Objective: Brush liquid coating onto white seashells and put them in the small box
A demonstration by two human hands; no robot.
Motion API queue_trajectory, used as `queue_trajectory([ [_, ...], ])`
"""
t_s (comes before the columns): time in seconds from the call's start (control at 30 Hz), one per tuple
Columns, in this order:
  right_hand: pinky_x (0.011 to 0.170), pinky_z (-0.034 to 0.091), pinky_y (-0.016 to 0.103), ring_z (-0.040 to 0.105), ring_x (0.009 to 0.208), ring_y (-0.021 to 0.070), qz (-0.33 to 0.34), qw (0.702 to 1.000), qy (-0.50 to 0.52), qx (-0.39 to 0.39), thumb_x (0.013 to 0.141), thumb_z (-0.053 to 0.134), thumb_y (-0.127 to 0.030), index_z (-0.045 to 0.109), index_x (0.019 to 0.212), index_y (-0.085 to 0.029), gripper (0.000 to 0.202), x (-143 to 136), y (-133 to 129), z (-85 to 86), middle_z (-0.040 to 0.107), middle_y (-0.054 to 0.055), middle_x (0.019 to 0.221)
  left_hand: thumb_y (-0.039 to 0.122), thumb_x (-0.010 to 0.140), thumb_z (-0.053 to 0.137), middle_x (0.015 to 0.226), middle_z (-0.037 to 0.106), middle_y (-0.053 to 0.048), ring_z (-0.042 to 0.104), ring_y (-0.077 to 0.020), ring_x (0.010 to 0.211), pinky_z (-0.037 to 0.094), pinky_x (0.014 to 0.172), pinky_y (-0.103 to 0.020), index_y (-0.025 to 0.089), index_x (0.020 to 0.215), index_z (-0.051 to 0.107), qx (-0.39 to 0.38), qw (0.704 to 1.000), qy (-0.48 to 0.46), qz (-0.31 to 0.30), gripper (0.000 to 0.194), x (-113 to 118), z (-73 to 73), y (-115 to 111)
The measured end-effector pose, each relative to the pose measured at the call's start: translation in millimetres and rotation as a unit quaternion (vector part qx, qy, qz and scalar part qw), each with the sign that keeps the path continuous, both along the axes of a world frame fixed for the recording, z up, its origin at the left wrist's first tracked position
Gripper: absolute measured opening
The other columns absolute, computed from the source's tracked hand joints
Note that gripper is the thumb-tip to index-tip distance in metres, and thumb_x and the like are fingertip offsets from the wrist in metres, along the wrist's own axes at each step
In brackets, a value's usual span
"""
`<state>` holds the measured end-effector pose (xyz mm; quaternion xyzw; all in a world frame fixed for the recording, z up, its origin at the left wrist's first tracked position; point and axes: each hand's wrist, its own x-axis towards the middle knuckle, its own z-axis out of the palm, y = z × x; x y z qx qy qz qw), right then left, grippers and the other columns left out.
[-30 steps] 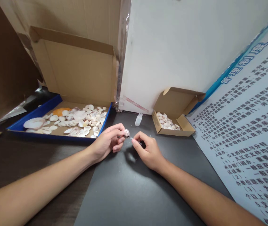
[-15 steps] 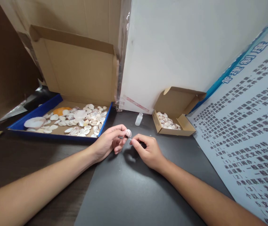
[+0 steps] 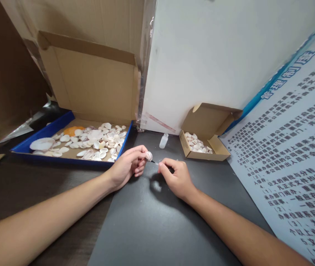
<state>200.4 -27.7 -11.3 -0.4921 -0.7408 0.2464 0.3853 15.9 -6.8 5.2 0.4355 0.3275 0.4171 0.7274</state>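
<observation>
Pinching a small patterned shell (image 3: 149,156) by its edge in the left hand (image 3: 129,165), fingertips closed, probably to leave its face clear. Nipping a thin brush-like tool (image 3: 154,163) in the right hand (image 3: 176,176), aimed at the shell, contact hard to tell. Handy beyond, an uncapped bottle (image 3: 163,141), contents unclear; loose shells (image 3: 94,136) in a blue-sided box (image 3: 60,159) leftward and a small carton (image 3: 218,145) rightward.

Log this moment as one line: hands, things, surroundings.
left hand: pinches patterned shell | right hand: grips thin stick, tip by patterned shell | around: bottle, blue tray of shells, small box of shells
</observation>
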Motion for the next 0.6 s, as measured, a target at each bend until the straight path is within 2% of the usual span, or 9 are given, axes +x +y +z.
queue_trajectory([
  [0.27, 0.058, 0.037, 0.022, 0.048, 0.057, 0.0108, 0.074, 0.997, 0.024, 0.015, 0.089, 0.051, -0.024, 0.058, 0.075, -0.018, 0.017, 1.7, -3.2, 2.6, 0.052, -0.003, 0.062, 0.022, 0.080, 0.054, 0.053, 0.038, 0.006, 0.033, -0.0065, 0.043, 0.027, 0.042, -0.018, 0.017, 0.072, 0.049, -0.002, 1.000, 0.012, -0.011, 0.011, 1.0, 0.2, 1.3],
  [0.5, 0.057, 0.035, 0.022, 0.047, 0.058, 0.0110, -0.004, 1.000, 0.020, 0.020, 0.087, 0.053, -0.024, 0.056, 0.076, -0.018, 0.013, 0.0, -0.3, -0.1, 0.050, -0.004, 0.063, 0.024, 0.080, 0.055, 0.054, 0.033, 0.007, 0.032, -0.0059, 0.043, 0.027, 0.042, -0.017, 0.017, 0.069, 0.047, -0.002, 1.000, 0.010, -0.029, 0.015, 1.2, 0.7, 1.5],
  [0.6, 0.058, 0.035, 0.023, 0.046, 0.058, 0.0112, 0.018, 0.999, 0.043, 0.027, 0.088, 0.052, -0.024, 0.055, 0.076, -0.019, 0.013, 0.3, -1.0, 1.0, 0.048, -0.004, 0.063, 0.024, 0.080, 0.055, 0.056, 0.030, 0.007, 0.032, -0.0060, 0.044, 0.027, 0.042, -0.017, 0.017, 0.068, 0.045, 0.000, 0.999, 0.014, -0.030, 0.017, 1.3, 0.6, 1.0],
])
